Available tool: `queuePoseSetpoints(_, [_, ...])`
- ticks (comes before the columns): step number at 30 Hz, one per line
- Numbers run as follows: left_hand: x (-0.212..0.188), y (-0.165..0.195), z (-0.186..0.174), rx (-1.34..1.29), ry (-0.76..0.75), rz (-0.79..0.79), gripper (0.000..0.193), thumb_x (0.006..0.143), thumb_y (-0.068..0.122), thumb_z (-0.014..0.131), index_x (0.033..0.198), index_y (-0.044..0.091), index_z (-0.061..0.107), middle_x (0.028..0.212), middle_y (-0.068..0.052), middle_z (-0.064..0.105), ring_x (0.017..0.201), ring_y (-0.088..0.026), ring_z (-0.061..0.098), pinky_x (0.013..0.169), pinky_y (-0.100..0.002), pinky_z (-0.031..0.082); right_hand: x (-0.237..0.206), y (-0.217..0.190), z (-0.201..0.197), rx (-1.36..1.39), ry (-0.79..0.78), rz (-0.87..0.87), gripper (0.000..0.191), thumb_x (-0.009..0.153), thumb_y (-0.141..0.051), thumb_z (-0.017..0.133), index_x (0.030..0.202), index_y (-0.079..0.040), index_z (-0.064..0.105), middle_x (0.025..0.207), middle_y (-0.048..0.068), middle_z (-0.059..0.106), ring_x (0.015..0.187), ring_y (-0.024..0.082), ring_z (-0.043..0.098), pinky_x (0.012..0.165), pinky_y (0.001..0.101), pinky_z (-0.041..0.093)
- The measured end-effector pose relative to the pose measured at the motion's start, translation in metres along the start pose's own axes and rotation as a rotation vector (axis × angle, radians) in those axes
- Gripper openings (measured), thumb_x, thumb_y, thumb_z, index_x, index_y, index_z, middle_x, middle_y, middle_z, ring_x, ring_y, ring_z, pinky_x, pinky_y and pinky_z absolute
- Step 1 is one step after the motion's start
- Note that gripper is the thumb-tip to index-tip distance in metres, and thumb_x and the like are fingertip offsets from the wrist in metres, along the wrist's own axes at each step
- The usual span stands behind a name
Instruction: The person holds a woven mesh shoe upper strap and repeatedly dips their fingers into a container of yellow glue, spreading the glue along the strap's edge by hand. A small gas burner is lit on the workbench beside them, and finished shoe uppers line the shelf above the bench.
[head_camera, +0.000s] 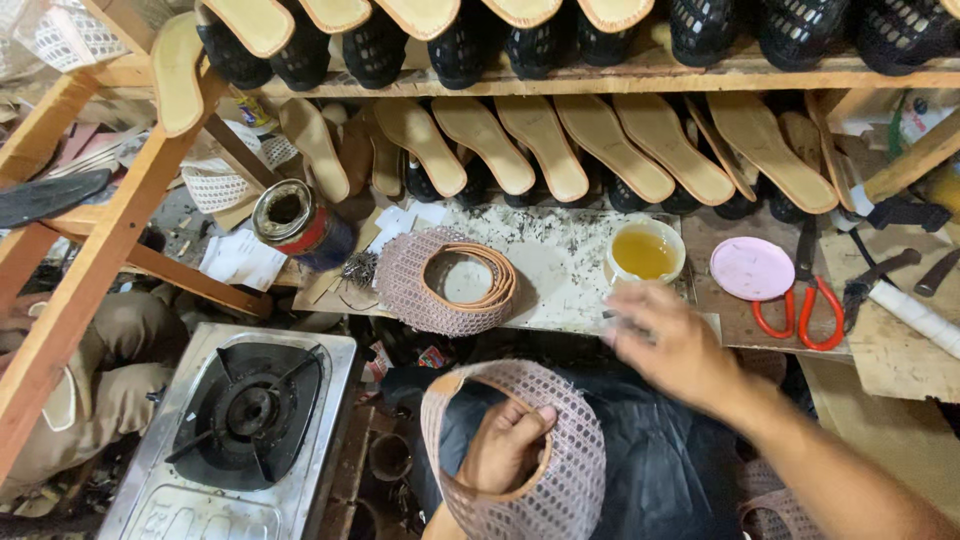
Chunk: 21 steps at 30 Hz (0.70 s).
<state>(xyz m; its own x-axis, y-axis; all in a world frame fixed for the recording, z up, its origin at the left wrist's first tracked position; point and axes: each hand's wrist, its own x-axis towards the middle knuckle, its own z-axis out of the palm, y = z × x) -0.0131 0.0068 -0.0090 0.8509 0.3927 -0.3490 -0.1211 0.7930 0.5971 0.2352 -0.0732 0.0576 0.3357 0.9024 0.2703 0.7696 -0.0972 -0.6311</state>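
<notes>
Left hand (505, 445): fist closed inside 1 pink mesh shoe upper (560, 480), gripping its tan-trimmed opening, held over the lap below the worktop's near edge. Right hand (670, 345): motion-blurred at the worktop's (560, 265) near edge, grip cannot be told. Just beyond: 1 white bowl of amber glue (645, 252). Left of it: 1 second mesh upper (445, 280). Right edge: 1 pink lid (751, 268), 1 red-handled scissors (800, 300).

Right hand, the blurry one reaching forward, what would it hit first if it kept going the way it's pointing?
Most likely the small white cup of yellowish liquid. The right hand points up and slightly left, with its fingers just short of the cup's near rim. Motion blur and unclear depth make this uncertain.
</notes>
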Motion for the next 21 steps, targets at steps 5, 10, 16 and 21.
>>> queuePoseSetpoints(5, [0.014,-0.02,-0.029,0.002,-0.073,0.086,0.019,0.101,0.007,0.058,0.114,-0.004,0.065,0.099,-0.008,0.072,0.085,-0.014,0.066,0.08,-0.029,0.053,0.049,0.048,-0.013,-0.423,0.052,-0.09,0.056,0.07,-0.038,0.086,0.116,-0.007,0.076,0.157,0.021,0.043,0.137,0.048,0.043,0.104,0.0563,0.04])
queuePoseSetpoints(10, [0.017,-0.021,-0.05,-0.02,-0.02,0.132,0.024,0.095,0.005,0.056,0.116,-0.003,0.064,0.103,-0.009,0.072,0.094,-0.016,0.068,0.088,-0.031,0.054,0.039,0.059,-0.015,-0.421,0.194,-0.136,0.04,0.073,-0.037,0.08,0.1,-0.007,0.078,0.153,0.017,0.048,0.144,0.043,0.039,0.114,0.0557,0.031])
queuePoseSetpoints(16, [0.014,-0.011,-0.029,-0.054,-0.093,0.101,0.025,0.098,0.003,0.056,0.12,-0.007,0.062,0.109,-0.012,0.071,0.099,-0.019,0.067,0.092,-0.034,0.053,-0.016,0.017,-0.015,0.217,-0.094,-0.187,0.016,0.085,-0.014,0.068,0.098,-0.008,0.076,0.155,0.015,0.05,0.15,0.034,0.041,0.122,0.0478,0.031])
queuePoseSetpoints(21, [0.012,-0.003,0.001,-0.119,-0.183,-0.016,0.029,0.097,0.003,0.055,0.124,-0.005,0.06,0.112,-0.012,0.071,0.103,-0.019,0.068,0.094,-0.035,0.053,-0.05,-0.014,0.009,0.527,-0.274,-0.169,0.04,0.08,0.002,0.067,0.119,-0.007,0.073,0.165,0.02,0.032,0.155,0.037,0.03,0.121,0.0502,0.029])
